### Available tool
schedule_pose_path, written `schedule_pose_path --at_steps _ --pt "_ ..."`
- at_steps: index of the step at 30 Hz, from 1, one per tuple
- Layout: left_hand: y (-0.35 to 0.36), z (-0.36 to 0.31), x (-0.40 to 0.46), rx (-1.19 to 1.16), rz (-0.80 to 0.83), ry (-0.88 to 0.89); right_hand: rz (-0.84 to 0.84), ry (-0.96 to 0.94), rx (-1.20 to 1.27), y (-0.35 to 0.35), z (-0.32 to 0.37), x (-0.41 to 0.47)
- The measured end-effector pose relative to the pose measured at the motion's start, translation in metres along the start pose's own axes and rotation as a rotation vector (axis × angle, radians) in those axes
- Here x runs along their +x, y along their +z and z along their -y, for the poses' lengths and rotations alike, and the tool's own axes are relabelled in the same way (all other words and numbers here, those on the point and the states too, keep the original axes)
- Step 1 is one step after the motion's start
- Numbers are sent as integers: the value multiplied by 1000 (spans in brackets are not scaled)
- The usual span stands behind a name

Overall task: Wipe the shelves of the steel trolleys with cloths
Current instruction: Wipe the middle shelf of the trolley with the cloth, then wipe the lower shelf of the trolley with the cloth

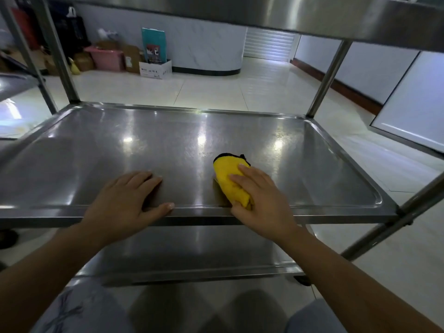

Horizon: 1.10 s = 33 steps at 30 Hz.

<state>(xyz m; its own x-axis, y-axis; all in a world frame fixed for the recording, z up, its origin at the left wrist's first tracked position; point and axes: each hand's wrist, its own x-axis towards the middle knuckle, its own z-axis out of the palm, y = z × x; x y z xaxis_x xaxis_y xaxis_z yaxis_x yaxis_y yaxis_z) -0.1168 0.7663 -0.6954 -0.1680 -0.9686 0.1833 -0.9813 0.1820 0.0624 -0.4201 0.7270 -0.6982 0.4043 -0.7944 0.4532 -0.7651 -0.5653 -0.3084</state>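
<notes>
Cloth (231, 180) half hidden under right hand (260, 203)

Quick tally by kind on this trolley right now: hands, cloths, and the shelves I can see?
Hands: 2, left hand flat on the middle shelf, right hand gripping the cloth
Yellow cloth: 1
Steel shelves: 3, counting the top shelf and bottom shelf
Total: 6
</notes>
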Motion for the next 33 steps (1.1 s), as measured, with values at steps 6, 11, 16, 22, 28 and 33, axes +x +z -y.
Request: schedule_pose_path --at_steps 6,11,16,22,28,33 --pt "5 10 28 27 -67 13 -47 26 -5 10 -9 25" --pt "2 -2 47 31 -166 -23 -79 161 191 2 -12 46" --pt "3 -34 25 -261 -242 71 -145 95 441 -18 12 8" --pt "47 -55 -39 -310 -224 309 -213 -227 367 -3 10 -67" --pt "124 -59 -36 -452 225 125 87 209 447 72 -25 -100" --pt "159 -66 -5 -628 456 109 97 516 557 126 -43 -90"
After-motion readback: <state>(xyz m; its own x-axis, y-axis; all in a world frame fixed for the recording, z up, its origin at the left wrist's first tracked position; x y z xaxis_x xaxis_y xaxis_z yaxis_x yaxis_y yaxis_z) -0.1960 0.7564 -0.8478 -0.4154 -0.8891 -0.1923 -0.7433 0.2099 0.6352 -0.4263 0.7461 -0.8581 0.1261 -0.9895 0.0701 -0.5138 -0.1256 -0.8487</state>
